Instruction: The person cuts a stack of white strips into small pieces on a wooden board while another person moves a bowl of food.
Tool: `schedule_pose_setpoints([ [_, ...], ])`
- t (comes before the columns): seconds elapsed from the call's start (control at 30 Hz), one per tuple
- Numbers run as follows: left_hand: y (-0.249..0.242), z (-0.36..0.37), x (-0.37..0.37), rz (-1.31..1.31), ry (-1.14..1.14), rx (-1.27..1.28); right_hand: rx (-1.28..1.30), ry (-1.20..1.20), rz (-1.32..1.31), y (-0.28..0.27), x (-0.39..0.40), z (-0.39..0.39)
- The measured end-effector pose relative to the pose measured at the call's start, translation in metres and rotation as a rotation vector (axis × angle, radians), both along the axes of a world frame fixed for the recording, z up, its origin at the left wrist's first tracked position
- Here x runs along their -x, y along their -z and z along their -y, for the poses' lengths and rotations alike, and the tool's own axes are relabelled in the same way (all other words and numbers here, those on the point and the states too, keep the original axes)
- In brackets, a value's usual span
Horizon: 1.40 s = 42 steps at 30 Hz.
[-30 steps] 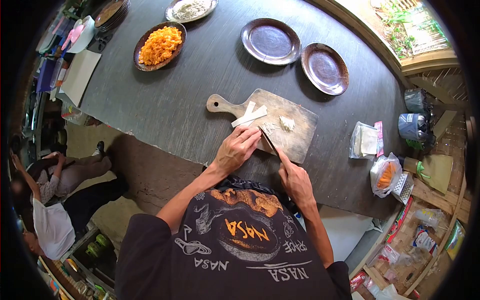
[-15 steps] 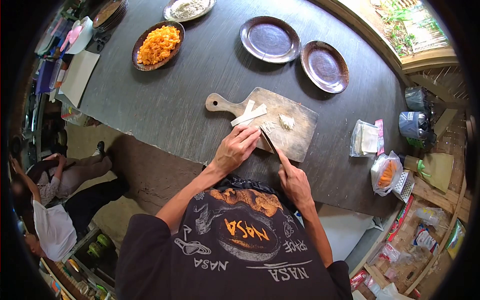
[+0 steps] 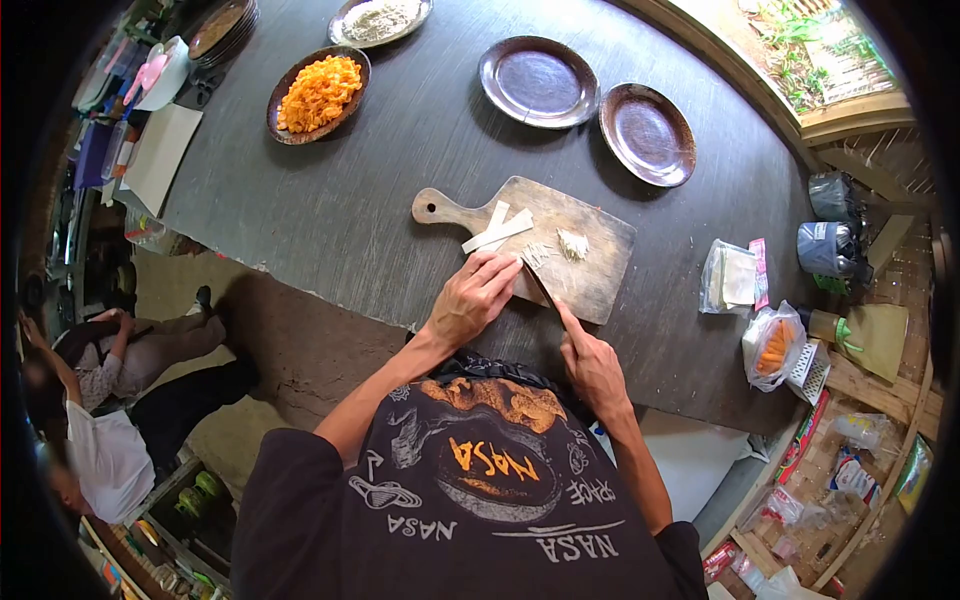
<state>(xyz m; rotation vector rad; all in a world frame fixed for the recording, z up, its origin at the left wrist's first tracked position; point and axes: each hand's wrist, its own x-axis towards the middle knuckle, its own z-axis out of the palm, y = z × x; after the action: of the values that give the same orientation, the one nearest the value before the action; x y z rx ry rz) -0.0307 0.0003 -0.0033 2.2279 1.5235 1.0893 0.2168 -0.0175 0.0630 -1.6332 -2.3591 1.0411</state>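
Note:
My right hand (image 3: 592, 365) grips the handle of a knife (image 3: 538, 283), its blade resting on the wooden cutting board (image 3: 600, 285). Beside the blade, my left hand (image 3: 472, 297) is closed, fingertips bent and pressed down at the board's near edge. A pale edge shows at those fingertips; the rest of what they press is hidden. Two flat, pale strips (image 3: 500, 231) lie crossed near the board's handle. Thin cut shreds (image 3: 535, 257) are scattered by the blade, and a small heap of pale shreds (image 3: 573, 244) sits farther right.
Two dark plates (image 3: 540, 82) (image 3: 648, 135) stand beyond the board. A bowl of orange pieces (image 3: 318, 95) and a plate of white powder (image 3: 380, 18) are at far left. Packaged pale sheets (image 3: 735, 277) and bagged carrots (image 3: 773, 347) lie right. People (image 3: 115, 450) sit at left.
The knife and my right hand have shifted very slightly. My left hand keeps its place on the board, and the view has moved a little.

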Motion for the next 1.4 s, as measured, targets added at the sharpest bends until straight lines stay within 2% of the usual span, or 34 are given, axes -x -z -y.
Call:
schedule_pose_setpoints([
  [1.4, 0.002, 0.002, -0.001, 0.013, -0.017, 0.013, 0.001, -0.002, -0.047, 0.001, 0.002, -0.006],
])
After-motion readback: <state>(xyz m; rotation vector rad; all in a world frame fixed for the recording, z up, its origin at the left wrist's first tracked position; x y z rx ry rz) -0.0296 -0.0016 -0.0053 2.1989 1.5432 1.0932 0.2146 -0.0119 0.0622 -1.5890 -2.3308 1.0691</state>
